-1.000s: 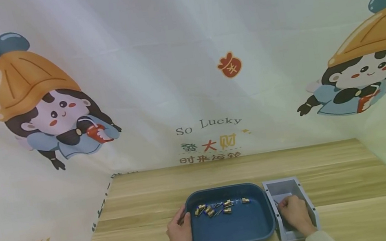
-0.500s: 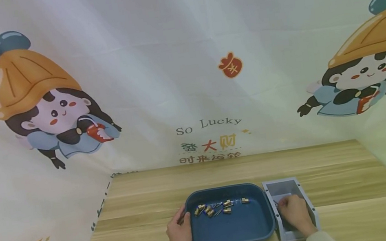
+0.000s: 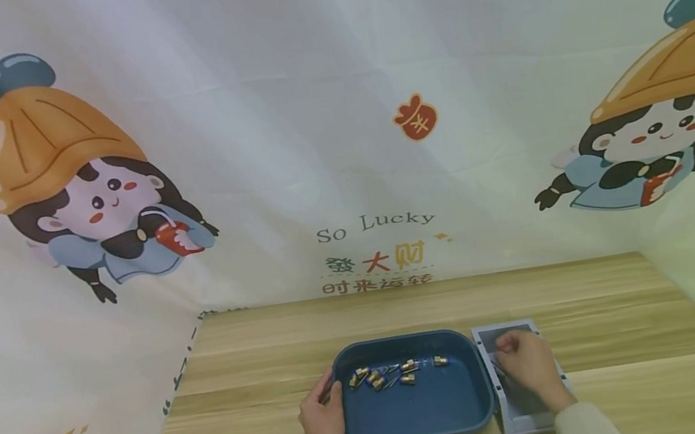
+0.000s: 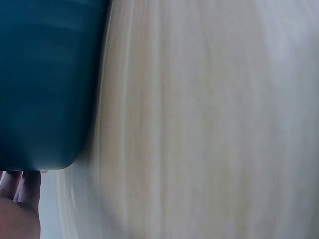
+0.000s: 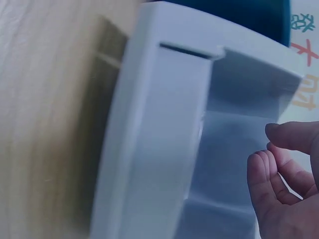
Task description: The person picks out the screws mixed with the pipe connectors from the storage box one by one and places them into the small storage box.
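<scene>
In the head view my left hand [image 3: 323,417] grips the left side of a blue plastic tray [image 3: 423,425], thumb at the rim. The left wrist view shows its fingers [image 4: 31,189] against the tray's outer wall. Several brass fittings [image 3: 407,366] with blue collars lie toward the back of the tray, among thin screw-like pieces [image 3: 393,382]. Over a grey bin [image 3: 514,429] to the right, my right hand [image 3: 530,368] has loosely bent fingers. In the right wrist view a gap shows between thumb and fingertips, with nothing visible in it.
Tray and bin stand side by side on a wood-grain table [image 3: 259,348]. A pale printed cloth [image 3: 341,173] with cartoon figures and lettering rises behind and at both sides.
My right hand has risen and moved slightly toward the back of the bin. The left hand, tray and fittings stay where they were.
</scene>
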The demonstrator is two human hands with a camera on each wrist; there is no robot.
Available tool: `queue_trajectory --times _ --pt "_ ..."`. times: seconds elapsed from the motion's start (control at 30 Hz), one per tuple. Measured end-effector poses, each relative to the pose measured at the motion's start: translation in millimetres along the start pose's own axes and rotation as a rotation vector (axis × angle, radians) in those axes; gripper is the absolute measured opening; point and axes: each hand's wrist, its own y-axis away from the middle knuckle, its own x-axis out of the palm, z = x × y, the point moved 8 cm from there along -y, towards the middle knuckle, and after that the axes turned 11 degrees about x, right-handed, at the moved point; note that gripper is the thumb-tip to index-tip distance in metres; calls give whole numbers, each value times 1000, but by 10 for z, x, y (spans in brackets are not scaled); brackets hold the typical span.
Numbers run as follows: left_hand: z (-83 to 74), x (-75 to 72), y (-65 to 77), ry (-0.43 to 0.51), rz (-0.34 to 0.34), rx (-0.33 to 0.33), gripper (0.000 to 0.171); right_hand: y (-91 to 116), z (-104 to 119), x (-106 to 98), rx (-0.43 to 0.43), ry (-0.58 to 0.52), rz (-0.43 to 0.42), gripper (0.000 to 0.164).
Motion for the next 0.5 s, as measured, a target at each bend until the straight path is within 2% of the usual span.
queue_trajectory --times 0.5 --pt "21 6 3 30 -4 -12 29 -18 246 24 38 -61 47 18"
